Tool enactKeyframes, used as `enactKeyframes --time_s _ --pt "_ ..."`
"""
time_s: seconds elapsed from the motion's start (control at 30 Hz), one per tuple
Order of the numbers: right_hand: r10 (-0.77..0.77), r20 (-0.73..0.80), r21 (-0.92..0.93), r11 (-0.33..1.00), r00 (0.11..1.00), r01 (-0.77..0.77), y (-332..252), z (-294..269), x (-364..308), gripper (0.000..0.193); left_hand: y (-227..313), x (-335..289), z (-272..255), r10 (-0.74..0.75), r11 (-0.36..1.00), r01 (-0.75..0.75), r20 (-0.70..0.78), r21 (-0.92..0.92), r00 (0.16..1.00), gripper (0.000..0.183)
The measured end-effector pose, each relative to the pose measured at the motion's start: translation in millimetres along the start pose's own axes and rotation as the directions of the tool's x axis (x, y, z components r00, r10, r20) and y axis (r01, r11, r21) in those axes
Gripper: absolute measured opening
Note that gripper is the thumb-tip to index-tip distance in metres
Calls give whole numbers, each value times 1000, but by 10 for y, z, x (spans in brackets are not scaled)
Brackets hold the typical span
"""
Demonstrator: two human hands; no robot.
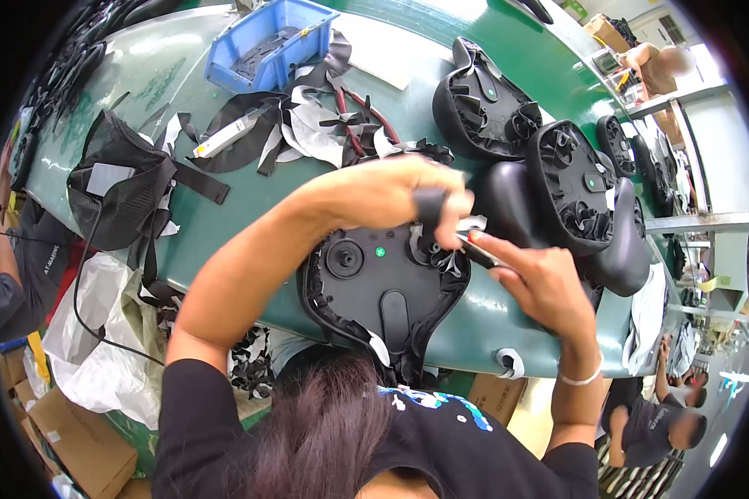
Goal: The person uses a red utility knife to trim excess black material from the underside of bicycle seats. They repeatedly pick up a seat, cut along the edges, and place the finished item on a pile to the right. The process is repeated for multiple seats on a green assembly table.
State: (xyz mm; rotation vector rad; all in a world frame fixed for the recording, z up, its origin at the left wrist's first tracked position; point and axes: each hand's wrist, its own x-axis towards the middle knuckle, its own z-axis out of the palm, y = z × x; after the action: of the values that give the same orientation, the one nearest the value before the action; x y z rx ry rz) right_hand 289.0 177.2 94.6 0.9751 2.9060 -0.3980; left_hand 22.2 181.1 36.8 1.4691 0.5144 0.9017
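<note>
A black bicycle saddle (354, 287) lies underside up in front of me, its narrow nose toward my body. My left hand (391, 195) is over the saddle's wide far end, fingers curled and blurred by motion. A dark band (429, 205) shows at its fingers; what they grip is hidden. My right hand (545, 279) is closed around a slim, dark-handled cutter (483, 254) pointing at the saddle's far right edge, close to my left fingertips. Loose cover material (449, 262) bunches along that edge.
More upturned saddles (570, 187) stand on the green table (254, 291) to the right. Black and white offcuts (312, 133), red-handled pliers (379, 116) and a blue bin (270, 50) lie beyond. A black mesh bag (116, 187) sits left. Other people are at both sides.
</note>
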Motion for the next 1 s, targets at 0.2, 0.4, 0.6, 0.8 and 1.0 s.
enactKeyframes --time_s 0.2,0.4,0.6,0.8,1.0 --pt "365 -76 244 909 928 -337 -521 504 -670 54 358 16 40 18 772 -532 -824 -349 567 25" --pt "648 259 837 220 716 -502 -1124 712 -962 53 656 -393 92 323 567 -562 -790 602 -522 34" --pt "626 -28 822 458 779 -338 -794 770 -974 56 55 -662 116 397 601 408 -700 687 593 11" --pt "573 -697 587 801 431 -116 104 250 -742 34 -70 -626 8 -220 864 446 -623 233 751 33" --pt "599 -762 590 799 248 -117 1648 -863 -261 38 -255 -246 -129 24 791 276 -478 546 878 32"
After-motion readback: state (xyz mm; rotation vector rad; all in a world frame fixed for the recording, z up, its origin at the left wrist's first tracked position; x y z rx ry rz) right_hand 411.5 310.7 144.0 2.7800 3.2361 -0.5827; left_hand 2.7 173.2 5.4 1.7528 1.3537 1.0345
